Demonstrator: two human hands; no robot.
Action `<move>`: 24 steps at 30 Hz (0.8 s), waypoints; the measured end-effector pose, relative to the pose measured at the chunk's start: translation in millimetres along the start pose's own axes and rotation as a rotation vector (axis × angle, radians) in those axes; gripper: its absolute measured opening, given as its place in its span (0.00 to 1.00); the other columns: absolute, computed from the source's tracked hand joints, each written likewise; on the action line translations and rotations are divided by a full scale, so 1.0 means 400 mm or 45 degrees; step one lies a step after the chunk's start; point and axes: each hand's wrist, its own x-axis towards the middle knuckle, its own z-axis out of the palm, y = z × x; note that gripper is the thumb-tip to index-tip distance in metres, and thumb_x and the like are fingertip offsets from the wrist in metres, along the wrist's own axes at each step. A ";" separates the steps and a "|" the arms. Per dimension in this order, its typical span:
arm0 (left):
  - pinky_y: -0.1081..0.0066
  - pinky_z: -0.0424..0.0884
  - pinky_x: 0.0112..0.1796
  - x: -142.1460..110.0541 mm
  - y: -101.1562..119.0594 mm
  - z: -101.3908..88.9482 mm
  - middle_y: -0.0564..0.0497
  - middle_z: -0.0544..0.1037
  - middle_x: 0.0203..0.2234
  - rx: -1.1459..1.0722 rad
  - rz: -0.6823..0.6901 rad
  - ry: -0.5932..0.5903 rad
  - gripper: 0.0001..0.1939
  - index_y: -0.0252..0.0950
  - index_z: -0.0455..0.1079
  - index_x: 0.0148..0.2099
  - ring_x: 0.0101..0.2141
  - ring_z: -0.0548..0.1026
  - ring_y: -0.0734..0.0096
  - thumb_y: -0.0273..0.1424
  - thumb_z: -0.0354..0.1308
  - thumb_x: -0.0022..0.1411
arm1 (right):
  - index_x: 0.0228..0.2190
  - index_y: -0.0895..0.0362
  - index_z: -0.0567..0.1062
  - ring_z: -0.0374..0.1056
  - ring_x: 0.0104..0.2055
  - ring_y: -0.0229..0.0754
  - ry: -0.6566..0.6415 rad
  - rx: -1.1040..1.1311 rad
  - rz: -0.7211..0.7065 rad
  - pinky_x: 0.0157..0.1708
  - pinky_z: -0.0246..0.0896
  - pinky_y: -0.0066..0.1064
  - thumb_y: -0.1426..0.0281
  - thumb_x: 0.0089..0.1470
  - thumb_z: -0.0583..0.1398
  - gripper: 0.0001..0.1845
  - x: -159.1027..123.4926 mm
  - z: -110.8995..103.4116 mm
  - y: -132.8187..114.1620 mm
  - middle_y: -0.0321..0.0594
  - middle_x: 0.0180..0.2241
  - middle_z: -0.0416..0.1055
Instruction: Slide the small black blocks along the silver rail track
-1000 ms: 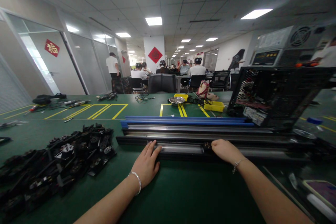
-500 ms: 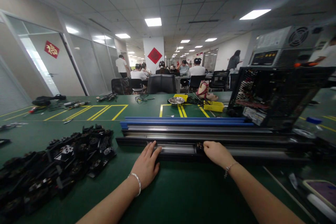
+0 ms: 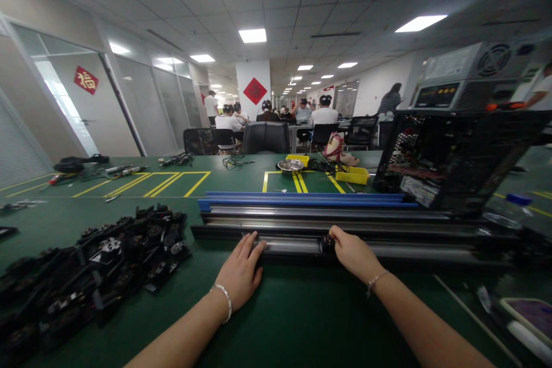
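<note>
Several long metal rails lie side by side across the table, the nearest a black one [image 3: 293, 245] with a shiny channel. My left hand [image 3: 240, 273] rests on this near rail, fingers stretched out over its edge. A small round black part [image 3: 328, 243] sits in the channel, and my right hand [image 3: 356, 254] is closed at its right side with the fingers curled. The fingers partly cover the part, so its exact kind cannot be made out. Behind the black rails runs a blue rail [image 3: 302, 199].
Black mechanical parts [image 3: 129, 259] are heaped on the left. An opened computer case [image 3: 457, 155] carries a power supply [image 3: 474, 66] on the right. Farther back are a metal bowl [image 3: 290, 166] and a yellow tray [image 3: 352, 175]. A thin rod [image 3: 474, 316] lies at the near right.
My right hand's fingers have shifted slightly on the small black part, its index finger raised a little. My left hand stays in place. A standing person in the background has moved right.
</note>
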 end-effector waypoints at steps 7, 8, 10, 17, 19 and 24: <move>0.57 0.54 0.54 0.000 0.000 0.001 0.46 0.51 0.58 0.011 0.001 -0.004 0.28 0.40 0.52 0.58 0.57 0.49 0.57 0.26 0.50 0.54 | 0.32 0.52 0.68 0.65 0.32 0.40 0.076 -0.013 -0.035 0.26 0.45 0.28 0.73 0.51 0.44 0.14 -0.006 0.003 -0.006 0.38 0.31 0.71; 0.57 0.54 0.54 0.000 0.000 0.001 0.46 0.51 0.58 0.009 0.000 -0.004 0.28 0.40 0.52 0.58 0.57 0.49 0.57 0.26 0.50 0.54 | 0.32 0.52 0.68 0.65 0.33 0.40 0.074 -0.011 -0.035 0.27 0.46 0.28 0.73 0.52 0.44 0.14 -0.006 0.003 -0.009 0.38 0.32 0.72; 0.57 0.54 0.53 0.001 0.000 0.001 0.46 0.51 0.58 0.010 -0.001 -0.011 0.28 0.40 0.52 0.57 0.57 0.49 0.57 0.27 0.50 0.54 | 0.33 0.52 0.69 0.66 0.35 0.40 0.065 0.000 -0.047 0.29 0.48 0.28 0.72 0.52 0.44 0.15 -0.008 0.004 -0.018 0.38 0.33 0.72; 0.57 0.54 0.53 0.002 0.003 -0.004 0.45 0.51 0.58 0.014 -0.005 -0.017 0.28 0.39 0.53 0.57 0.57 0.49 0.56 0.26 0.51 0.53 | 0.40 0.54 0.71 0.66 0.41 0.41 0.035 0.028 -0.165 0.38 0.55 0.29 0.69 0.54 0.44 0.19 -0.015 0.009 -0.057 0.40 0.39 0.72; 0.57 0.54 0.53 0.001 0.003 -0.004 0.45 0.51 0.58 0.008 -0.006 -0.009 0.28 0.40 0.53 0.57 0.57 0.49 0.57 0.26 0.51 0.53 | 0.40 0.54 0.71 0.66 0.41 0.41 0.032 0.043 -0.179 0.39 0.55 0.30 0.69 0.54 0.45 0.19 -0.016 0.008 -0.057 0.40 0.40 0.72; 0.57 0.54 0.53 -0.001 0.002 -0.003 0.44 0.52 0.58 0.023 0.007 -0.014 0.28 0.39 0.53 0.57 0.57 0.50 0.56 0.26 0.51 0.53 | 0.40 0.53 0.73 0.66 0.42 0.41 0.021 0.071 -0.190 0.41 0.56 0.30 0.68 0.52 0.47 0.19 -0.014 0.003 -0.050 0.39 0.41 0.72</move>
